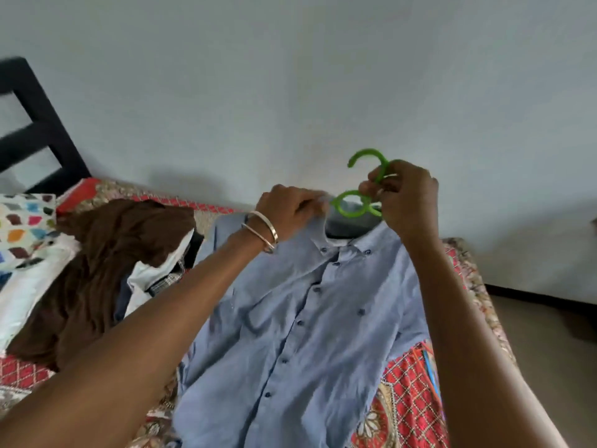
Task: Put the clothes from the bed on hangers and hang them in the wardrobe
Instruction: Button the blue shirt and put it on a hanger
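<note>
A light blue button-down shirt hangs in front of me over the bed, its collar up near my hands. A bright green plastic hanger sits inside the collar, with its hook sticking up above. My right hand grips the hanger's neck just under the hook. My left hand, with two bangles on the wrist, pinches the left side of the collar. The hanger's shoulders are hidden inside the shirt.
A brown garment lies heaped on the bed at left, over white and dark clothes. A pillow with coloured patches sits at far left by the black headboard. A red patterned bedspread covers the bed; pale wall behind.
</note>
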